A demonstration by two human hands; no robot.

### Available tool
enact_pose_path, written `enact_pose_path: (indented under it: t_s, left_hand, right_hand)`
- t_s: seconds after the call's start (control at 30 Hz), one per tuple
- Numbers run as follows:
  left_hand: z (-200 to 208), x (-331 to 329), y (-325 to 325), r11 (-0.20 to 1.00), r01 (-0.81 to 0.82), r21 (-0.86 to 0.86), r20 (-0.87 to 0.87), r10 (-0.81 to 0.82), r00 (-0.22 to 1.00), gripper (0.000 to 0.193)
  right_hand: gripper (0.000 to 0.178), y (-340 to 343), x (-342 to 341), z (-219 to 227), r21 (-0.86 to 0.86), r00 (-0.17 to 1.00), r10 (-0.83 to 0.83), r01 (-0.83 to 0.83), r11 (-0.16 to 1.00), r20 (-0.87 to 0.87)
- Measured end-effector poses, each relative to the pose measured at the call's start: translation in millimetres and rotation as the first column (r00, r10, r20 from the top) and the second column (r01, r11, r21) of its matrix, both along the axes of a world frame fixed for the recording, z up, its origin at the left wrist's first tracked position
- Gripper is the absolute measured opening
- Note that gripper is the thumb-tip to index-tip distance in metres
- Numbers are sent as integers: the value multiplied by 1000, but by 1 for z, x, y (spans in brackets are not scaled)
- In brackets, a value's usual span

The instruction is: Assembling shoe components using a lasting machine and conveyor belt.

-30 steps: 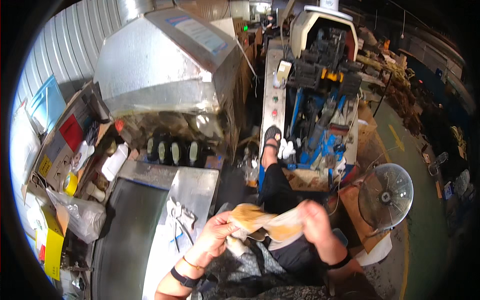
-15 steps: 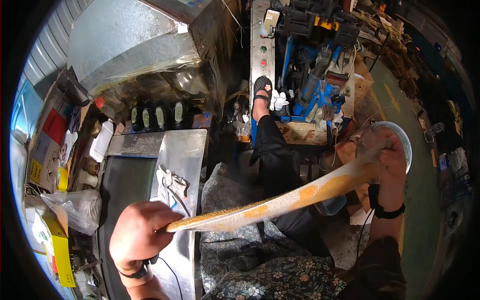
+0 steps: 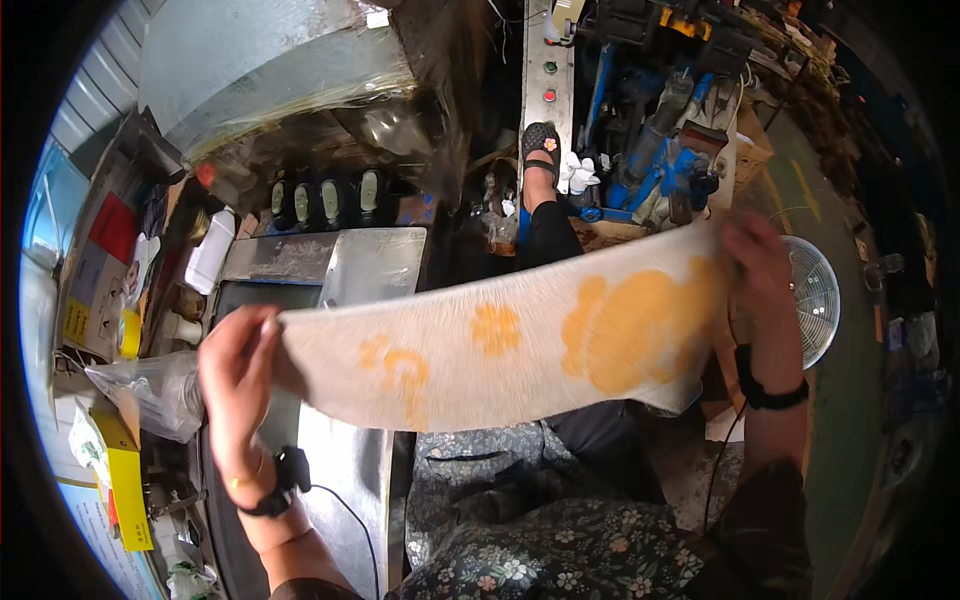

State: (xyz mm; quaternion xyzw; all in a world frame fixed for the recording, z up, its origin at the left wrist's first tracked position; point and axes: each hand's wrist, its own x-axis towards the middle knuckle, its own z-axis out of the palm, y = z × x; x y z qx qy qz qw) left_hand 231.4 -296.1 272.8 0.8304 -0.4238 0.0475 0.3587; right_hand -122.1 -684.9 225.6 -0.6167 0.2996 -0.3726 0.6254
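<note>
A cream towel (image 3: 450, 350) with orange-yellow flower and animal-like shapes is stretched between my two hands above my lap. My left hand (image 3: 238, 365) pinches its left upper corner, thumb against fingers. At the other end, my right hand (image 3: 757, 262) grips the right upper corner; its fingers are partly smeared by motion. The cloth's lower edge sags free and hides part of the metal-topped bench and my legs. Both wrists carry dark bands, with a thin cable hanging from each.
A metal-edged bench (image 3: 375, 262) stands at left, with several dark shoes (image 3: 330, 200) behind it. A yellow box (image 3: 122, 490) and plastic bag (image 3: 165, 395) lie far left. Blue machinery (image 3: 655, 150) is ahead. A round wire-guarded fan (image 3: 815, 300) stands right. My foot (image 3: 541, 165) rests ahead.
The towel has turned from nearly edge-on to broad side showing, and its patterns now face me. My left hand has risen and moved slightly left; the view has shifted a little.
</note>
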Motion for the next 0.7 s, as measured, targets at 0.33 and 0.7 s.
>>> enact_pose_path:
  t_s: [0.33, 0.7]
  left_hand:
    - [-140, -4, 15, 920, 373, 124, -459, -280, 843, 14]
    - [-183, -78, -63, 777, 562, 283, -77, -566, 821, 52]
  right_hand:
    - [26, 5, -34, -97, -162, 751, 608, -654, 739, -256]
    - [50, 150, 13, -108, -617, 797, 126, -546, 567, -590]
